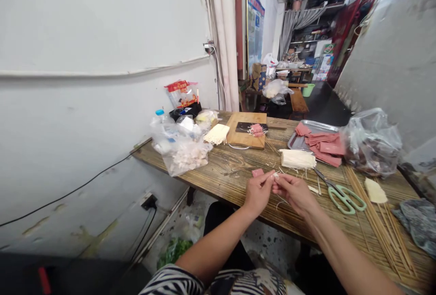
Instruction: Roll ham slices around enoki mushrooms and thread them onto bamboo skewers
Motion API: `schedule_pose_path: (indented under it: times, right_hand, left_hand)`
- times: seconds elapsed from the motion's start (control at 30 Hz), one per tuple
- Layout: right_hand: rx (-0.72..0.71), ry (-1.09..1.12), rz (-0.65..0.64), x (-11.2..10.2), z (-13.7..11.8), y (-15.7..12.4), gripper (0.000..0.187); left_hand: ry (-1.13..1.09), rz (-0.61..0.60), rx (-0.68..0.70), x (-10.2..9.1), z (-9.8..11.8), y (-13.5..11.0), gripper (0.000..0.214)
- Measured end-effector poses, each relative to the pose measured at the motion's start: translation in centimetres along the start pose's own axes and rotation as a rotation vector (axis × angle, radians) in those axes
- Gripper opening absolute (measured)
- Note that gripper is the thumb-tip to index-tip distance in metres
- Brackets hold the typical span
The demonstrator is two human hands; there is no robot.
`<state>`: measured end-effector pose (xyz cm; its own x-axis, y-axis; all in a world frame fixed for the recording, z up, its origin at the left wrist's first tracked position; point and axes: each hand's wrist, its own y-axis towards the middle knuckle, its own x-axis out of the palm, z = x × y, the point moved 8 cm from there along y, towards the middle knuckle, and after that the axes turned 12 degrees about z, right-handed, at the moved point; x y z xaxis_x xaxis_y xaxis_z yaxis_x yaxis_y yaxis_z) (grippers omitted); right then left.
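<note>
My left hand (259, 191) and my right hand (293, 191) meet near the front edge of the wooden table (231, 181), fingers pinched together on a small pink meat slice with white mushroom strands (274, 175). A second pink piece (257, 172) lies just beyond my left fingers. A bundle of white enoki mushrooms (297, 159) rests behind my hands. Pink meat slices (322, 145) are stacked on a metal tray (315, 127).
Green-handled scissors (344, 195) and bamboo skewers (378, 217) lie to the right. A cutting board (243, 138) holds finished rolls (256, 130). Plastic bags (182, 149) sit at the left, a large clear bag (371, 142) at the right, a grey cloth (418, 222) beyond.
</note>
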<state>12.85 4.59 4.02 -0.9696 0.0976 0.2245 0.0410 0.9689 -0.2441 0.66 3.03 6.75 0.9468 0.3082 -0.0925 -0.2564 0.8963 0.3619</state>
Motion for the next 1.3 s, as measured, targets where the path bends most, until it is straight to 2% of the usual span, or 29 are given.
schedule_pose_path:
  times: [0.17,0.27,0.33,0.47,0.6,0.7,1.0,1.1,1.3]
  right_hand:
    - [0.068,0.13,-0.021,2.4,1.8,1.1,0.04]
    - [0.06,0.059,-0.116,3.3,1.1,1.8,0.038]
    - [0.05,-0.057,-0.206,3.4,0.4,2.6,0.037]
    - [-0.013,-0.334,-0.28,2.4,-0.7,4.7,0.036]
    - [-0.237,-0.641,-0.327,2.5,-0.9,5.6,0.033]
    - [-0.416,-0.766,-0.326,2.9,-0.6,5.3,0.031]
    - [-0.723,-0.769,-0.444,2.7,-0.1,4.1,0.026]
    - [-0.871,-0.815,-0.456,2.7,-0.5,3.7,0.025]
    - [-1.101,-0.901,-0.566,3.4,-0.1,2.6,0.032]
  left_hand:
    - [0.082,-0.108,-0.011,-1.9,-1.7,1.8,0.022]
    - [0.102,-0.161,-0.141,-2.3,-3.3,3.4,0.021]
    - [0.149,-0.195,-0.168,-2.1,-3.8,4.3,0.02]
    - [0.187,-0.246,0.012,-1.0,-3.1,5.2,0.017]
    - [0.145,-0.183,0.195,-1.3,-3.7,4.3,0.012]
    - [0.182,-0.138,0.282,-2.0,-4.6,3.2,0.01]
    - [0.306,-0.193,0.588,-1.2,-3.9,1.2,0.017]
    - [0.399,-0.235,0.639,-0.6,-4.1,1.0,0.019]
    - [0.511,-0.314,0.695,0.3,-3.8,0.7,0.03]
